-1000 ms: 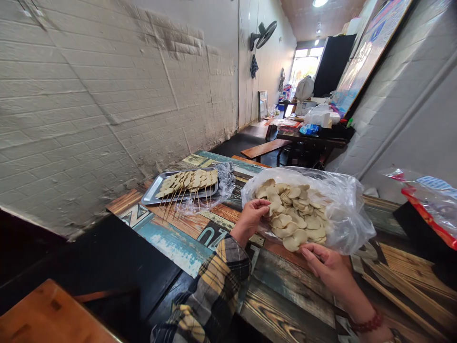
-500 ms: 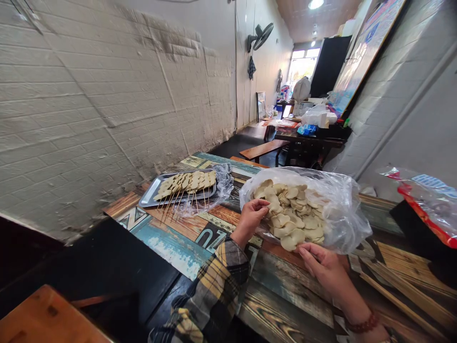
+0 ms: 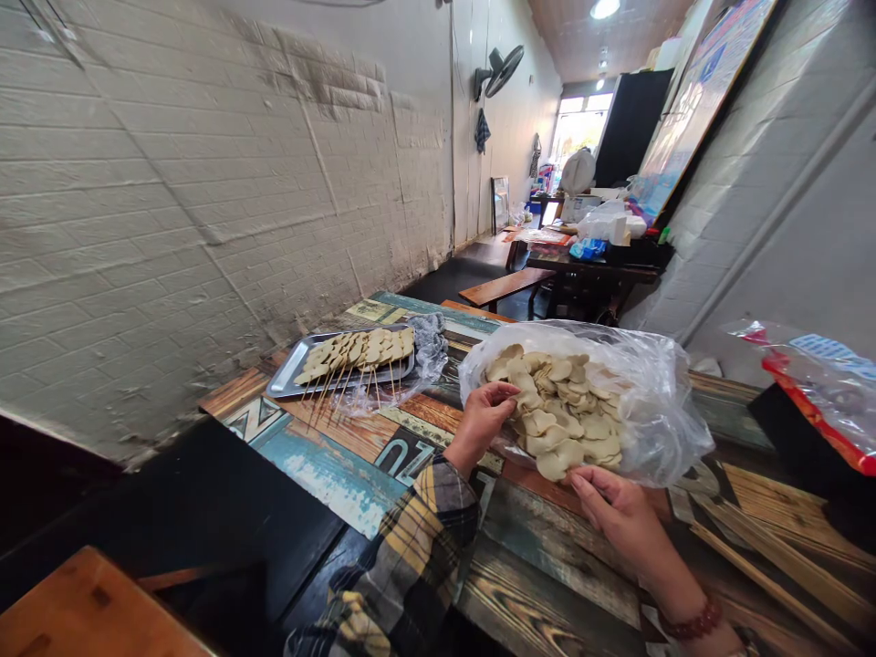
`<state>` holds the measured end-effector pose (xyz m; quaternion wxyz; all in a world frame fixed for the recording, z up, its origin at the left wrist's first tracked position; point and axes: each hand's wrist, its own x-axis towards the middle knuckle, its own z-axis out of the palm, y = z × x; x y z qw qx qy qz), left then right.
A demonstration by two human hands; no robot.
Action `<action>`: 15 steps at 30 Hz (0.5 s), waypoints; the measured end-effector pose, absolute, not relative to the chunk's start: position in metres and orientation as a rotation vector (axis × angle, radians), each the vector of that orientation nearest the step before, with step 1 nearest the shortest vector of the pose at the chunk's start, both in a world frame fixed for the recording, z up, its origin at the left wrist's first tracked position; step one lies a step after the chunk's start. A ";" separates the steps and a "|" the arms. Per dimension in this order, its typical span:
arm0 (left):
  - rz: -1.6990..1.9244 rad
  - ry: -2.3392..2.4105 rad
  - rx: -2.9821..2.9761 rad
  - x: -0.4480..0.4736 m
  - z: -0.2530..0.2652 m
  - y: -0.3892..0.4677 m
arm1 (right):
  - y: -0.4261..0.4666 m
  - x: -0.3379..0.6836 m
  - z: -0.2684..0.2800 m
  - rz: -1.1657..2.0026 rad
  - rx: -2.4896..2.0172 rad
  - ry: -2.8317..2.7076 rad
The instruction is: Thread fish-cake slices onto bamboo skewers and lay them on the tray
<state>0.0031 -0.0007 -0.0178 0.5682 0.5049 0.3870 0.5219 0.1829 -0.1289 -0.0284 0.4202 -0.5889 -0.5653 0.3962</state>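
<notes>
Pale, flat, round slices lie heaped in an open clear plastic bag on the table. At the heap's left edge, my left hand has its thumb and fingers closed on the rim of a pale slice. My right hand is pinched shut at the front edge of the heap, touching the lowest slice; what lies between its fingertips is hidden. To the left, a metal tray bears several skewers threaded with similar slices, their sticks pointing toward me.
Crumpled plastic lies against the tray's right end. Thin wooden sticks rest at the table's right, near a black box with red-edged plastic packaging. Behind stand a bench and a cluttered table. A brick-patterned wall runs along the left.
Both hands stay at the heap with almost no movement; my left fingers have shifted very slightly to the right. The tray and bag are unchanged.
</notes>
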 end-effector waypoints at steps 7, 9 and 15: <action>1.179 0.891 1.201 0.004 -0.017 -0.003 | -0.129 0.183 -0.026 1.035 -1.474 -1.452; 1.168 0.868 1.162 0.003 -0.016 -0.003 | -0.129 0.182 -0.026 1.048 -1.468 -1.433; 1.165 0.796 0.803 0.002 -0.012 -0.002 | -0.128 0.182 -0.031 1.127 -1.381 -1.346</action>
